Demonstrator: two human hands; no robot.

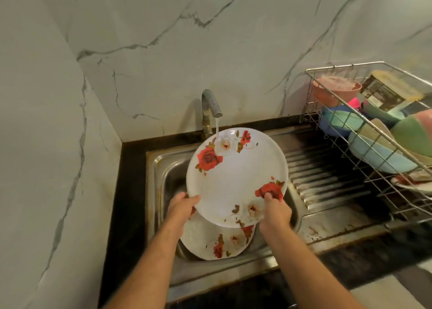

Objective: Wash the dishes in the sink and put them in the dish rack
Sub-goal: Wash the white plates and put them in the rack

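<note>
A white plate with red roses (236, 177) is tilted up over the steel sink (156, 168). Water from the tap (211, 106) runs onto its upper rim. My left hand (181, 207) grips the plate's lower left edge, and my right hand (274, 211) grips the lower right edge with the thumb on a rose. A second rose plate (217, 241) lies in the basin below, partly hidden by the held plate and my hands. The wire dish rack (332, 130) stands to the right.
The rack holds several coloured bowls, among them a pink one (336, 91) and a blue one (378, 156), plus a rose plate (413, 182) at its near end. A ribbed drainboard (327, 175) lies between sink and rack. Marble walls close in at the left and behind.
</note>
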